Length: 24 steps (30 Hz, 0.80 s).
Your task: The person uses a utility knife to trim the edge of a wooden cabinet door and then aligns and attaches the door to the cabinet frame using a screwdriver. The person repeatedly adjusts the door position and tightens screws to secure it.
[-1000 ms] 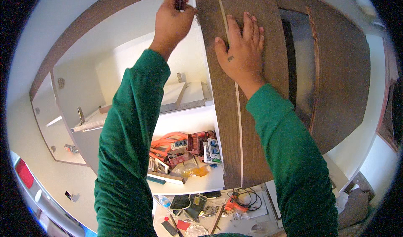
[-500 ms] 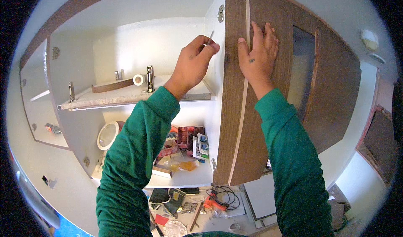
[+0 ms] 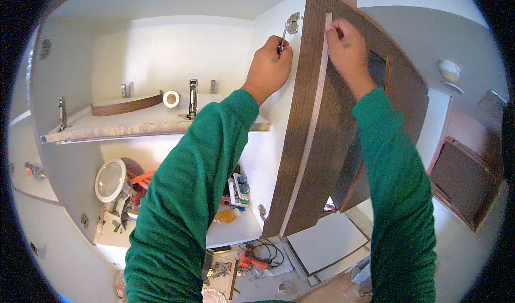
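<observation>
Left hand (image 3: 270,67) closed around slim metal screwdriver (image 3: 281,39), tip raised toward silver metal hinge (image 3: 292,22) at top of white cabinet wall. Right hand (image 3: 346,50) grips upper edge of dark brown wooden cabinet door (image 3: 311,142), fingers curled over its pale edge strip. Door stands open, hung beside hinge. White shelf (image 3: 134,126) to left carries curved brown wood strip (image 3: 126,105) and white tape roll (image 3: 171,98). Both sleeves green.
</observation>
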Available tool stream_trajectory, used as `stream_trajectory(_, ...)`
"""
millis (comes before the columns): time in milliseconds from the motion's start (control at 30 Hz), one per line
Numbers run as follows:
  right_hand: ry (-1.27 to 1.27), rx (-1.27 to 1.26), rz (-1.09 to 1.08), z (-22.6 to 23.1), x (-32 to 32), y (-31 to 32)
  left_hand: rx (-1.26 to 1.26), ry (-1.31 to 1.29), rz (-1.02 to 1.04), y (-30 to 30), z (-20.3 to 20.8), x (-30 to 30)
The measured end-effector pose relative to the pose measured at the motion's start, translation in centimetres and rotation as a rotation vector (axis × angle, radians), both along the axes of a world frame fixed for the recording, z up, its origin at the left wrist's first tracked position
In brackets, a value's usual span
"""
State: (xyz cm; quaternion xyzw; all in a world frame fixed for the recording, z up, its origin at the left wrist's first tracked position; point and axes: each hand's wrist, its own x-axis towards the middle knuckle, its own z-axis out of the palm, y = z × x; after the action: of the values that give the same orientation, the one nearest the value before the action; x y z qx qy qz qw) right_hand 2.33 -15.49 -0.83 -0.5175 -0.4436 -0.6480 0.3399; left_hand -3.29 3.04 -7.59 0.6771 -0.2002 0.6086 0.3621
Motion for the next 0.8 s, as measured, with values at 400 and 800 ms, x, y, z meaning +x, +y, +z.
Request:
stream_trajectory(400, 0.099, -0.192, -0.296, 9.1, -0.7, 1.1, -0.044, -0.015, 0.233, -0.7, -0.7, -2.1)
stream_trajectory(800, 0.244, -0.164, -0.628, 11.8, -1.8, 4.2, 0.030, 0.098, 0.280, -1.2, -1.3, -2.8)
